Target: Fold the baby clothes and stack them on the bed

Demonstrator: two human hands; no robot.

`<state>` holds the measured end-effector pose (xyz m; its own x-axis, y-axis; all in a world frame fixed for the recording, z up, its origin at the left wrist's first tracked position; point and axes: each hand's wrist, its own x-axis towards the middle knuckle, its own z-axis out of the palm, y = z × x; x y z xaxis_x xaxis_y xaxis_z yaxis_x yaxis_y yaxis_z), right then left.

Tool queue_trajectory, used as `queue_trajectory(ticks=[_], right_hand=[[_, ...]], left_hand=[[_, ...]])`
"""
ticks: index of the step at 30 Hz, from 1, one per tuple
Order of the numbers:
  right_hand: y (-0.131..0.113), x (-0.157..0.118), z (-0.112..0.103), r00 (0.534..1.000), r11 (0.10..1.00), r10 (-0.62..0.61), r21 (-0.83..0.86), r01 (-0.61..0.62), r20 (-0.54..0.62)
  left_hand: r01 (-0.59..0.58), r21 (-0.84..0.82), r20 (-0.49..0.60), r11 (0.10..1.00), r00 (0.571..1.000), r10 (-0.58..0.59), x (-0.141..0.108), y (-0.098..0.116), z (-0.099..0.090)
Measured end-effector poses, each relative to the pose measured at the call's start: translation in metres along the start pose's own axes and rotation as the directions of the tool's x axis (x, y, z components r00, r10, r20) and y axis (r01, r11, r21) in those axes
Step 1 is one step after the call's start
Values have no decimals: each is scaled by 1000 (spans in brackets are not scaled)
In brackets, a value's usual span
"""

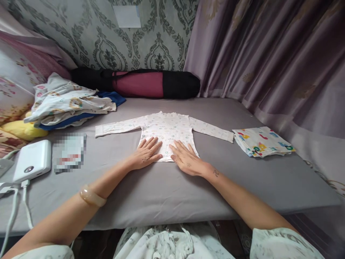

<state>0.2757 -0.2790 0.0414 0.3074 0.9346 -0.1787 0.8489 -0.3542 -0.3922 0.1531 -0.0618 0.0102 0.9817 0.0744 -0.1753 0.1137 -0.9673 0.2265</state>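
Observation:
A small long-sleeved shirt [168, 126], pale pink with a fine print, lies spread flat with both sleeves stretched out sideways. Its collar points away from me and its hem is towards me. My left hand [145, 153] rests flat on the lower left of the shirt, fingers extended. On the lower right, my right hand [187, 158] lies flat with the fingers a little apart. Both palms press on the fabric near the hem, and neither hand grips it.
Folded clothes with a colourful print [264, 142] lie at the right. A heap of clothes [67, 100] sits at the back left. Nearer are a white power bank [33, 160] with cables and a blurred-out packet [70, 153]. A black and maroon long bag [137, 84] lies along the wall.

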Motion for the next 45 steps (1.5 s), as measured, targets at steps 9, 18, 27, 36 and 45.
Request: queue_trajectory(ticks=[9, 18, 27, 36, 45], right_hand=[[37, -6, -7, 998, 989, 33, 143, -24, -58], [157, -10, -82, 780, 747, 520, -258, -613, -348], [211, -6, -100, 704, 651, 671, -270, -709, -232], [232, -9, -119, 742, 770, 624, 33, -637, -244], [233, -26, -131, 599, 439, 754, 885, -155, -270]], left_hand=[[-52, 29, -55, 998, 997, 54, 2, -5, -1], [-134, 5, -61, 991, 989, 134, 15, 0, -44], [-209, -164, -175, 964, 968, 180, 118, 22, -62], [-315, -134, -309, 940, 914, 262, 221, 42, -34], [-284, -105, -252, 953, 935, 250, 238, 33, -4]])
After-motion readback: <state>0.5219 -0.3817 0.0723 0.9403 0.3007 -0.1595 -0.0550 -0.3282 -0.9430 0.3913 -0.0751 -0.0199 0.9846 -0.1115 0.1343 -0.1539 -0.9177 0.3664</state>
